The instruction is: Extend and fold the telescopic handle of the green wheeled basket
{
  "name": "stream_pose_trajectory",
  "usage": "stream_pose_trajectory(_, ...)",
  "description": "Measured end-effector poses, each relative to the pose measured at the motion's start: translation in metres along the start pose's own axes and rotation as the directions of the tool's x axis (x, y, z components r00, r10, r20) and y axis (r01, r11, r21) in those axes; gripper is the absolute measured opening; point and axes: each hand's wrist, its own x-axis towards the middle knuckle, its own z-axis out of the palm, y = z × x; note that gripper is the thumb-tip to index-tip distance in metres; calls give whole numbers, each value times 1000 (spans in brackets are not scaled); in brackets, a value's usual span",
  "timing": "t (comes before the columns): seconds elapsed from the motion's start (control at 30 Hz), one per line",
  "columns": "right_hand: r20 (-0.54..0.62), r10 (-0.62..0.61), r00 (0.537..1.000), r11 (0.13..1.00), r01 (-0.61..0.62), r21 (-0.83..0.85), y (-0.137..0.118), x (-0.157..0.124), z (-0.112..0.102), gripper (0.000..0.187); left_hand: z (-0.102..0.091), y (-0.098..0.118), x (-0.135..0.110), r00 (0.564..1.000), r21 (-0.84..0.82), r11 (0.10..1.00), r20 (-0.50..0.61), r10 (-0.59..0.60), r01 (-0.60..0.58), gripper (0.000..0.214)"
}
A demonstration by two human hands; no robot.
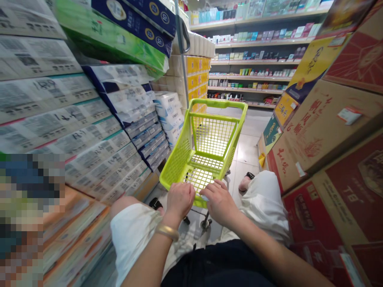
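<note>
A lime-green plastic shopping cart (206,119) stands in a narrow shop aisle right in front of me, its basket holding nothing. My left hand (180,198) is closed over the near rim of the cart, a gold bangle on its wrist. Just to the right, my right hand (220,199) curls over the same near rim. Both knees in white trousers show below the hands, with a sandalled foot (245,181) beside the cart.
Stacked packs of tissue and paper rolls (89,131) wall the left side. Piled red and brown cartons (326,131) close in the right. Tiled floor (249,147) runs ahead to shelves of small goods (254,59) at the far end.
</note>
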Motion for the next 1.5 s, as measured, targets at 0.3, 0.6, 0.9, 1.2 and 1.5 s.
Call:
stream_pose_trajectory(0.3, 13, -3, 1000, 1000, 3, -17, -9, -4, 3, 27, -3, -2, 2, 999, 23, 1000, 29, -16, 15, 40)
stream_pose_trajectory(0.6, -22, -14, 1000, 995, 16, 97, 10, 7, -7, 42, -4, -15, -1, 998, 34, 999, 69, -9, 7, 40)
stream_pose_trajectory(0.9, 22, -89, 996, 992, 87, 88, -13, -6, 6, 38, -6, -16, -2, 993, 33, 999, 115, -18, 14, 42)
stream_pose_trajectory(1.2, -49, -46, 998, 994, 51, 101, 17, 8, -5, 50, -6, -16, -1, 992, 27, 999, 122, -28, 25, 42)
stream_pose_trajectory(1.5, 10, -131, 991, 983, 128, 129, 14, 5, -2, 49, -6, -23, -2, 994, 33, 999, 107, -8, 5, 41)
